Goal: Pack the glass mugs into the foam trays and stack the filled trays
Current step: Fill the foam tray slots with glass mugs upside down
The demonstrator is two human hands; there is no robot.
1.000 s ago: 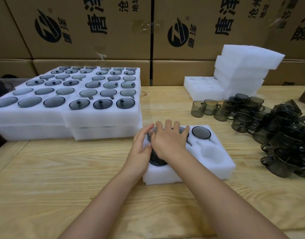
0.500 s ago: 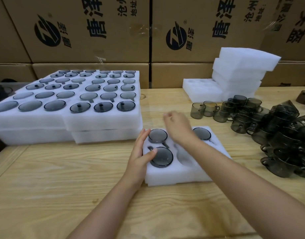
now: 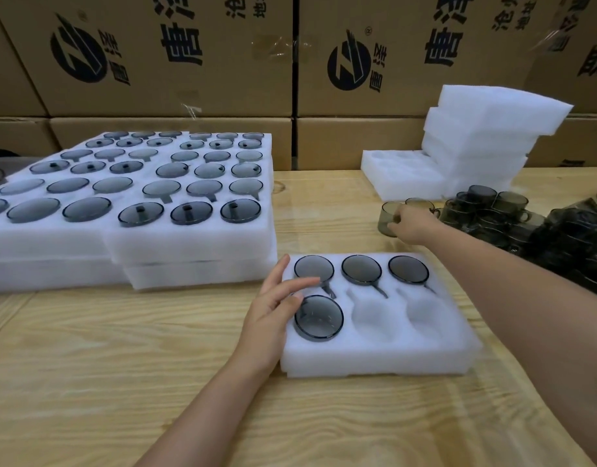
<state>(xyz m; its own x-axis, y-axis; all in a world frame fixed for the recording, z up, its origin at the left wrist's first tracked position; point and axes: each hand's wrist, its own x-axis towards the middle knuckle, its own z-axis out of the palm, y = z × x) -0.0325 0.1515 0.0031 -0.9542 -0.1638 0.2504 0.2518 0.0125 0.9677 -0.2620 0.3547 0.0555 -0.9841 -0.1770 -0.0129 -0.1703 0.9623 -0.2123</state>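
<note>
A: On the near middle of the desk [image 3: 122, 365], what is lying?

B: One white foam tray [image 3: 374, 362]. The desk is of pale wood with strong grain. At its far side, a wall of brown cardboard boxes [image 3: 175, 62] with black print closes the room.

A: And what is around the tray?

B: At the left are the stacked filled trays [image 3: 189, 244], with grey glass rounds in every pocket. At the far right is a pile of empty foam trays [image 3: 486, 136]. Before the pile lies a heap of smoky mugs [image 3: 492, 210]. The right forearm passes just beside the tray's right edge.

A: How do the mugs sit?

B: Four are in the tray, bottom up, with the long axis vertical. Three are in the far row [image 3: 361, 269], and their handles point near and right. One mug [image 3: 319, 318] is in the near left pocket. The two other near pockets show bare foam.

A: And the hands?

B: The left hand [image 3: 273, 308] rests on the tray's left edge, with its grip apart and the fingers straight. The right hand [image 3: 415, 222] is at a loose mug [image 3: 386, 214], which stands mouth up at the far right. Its grip is clamped on the side of this mug.
</note>
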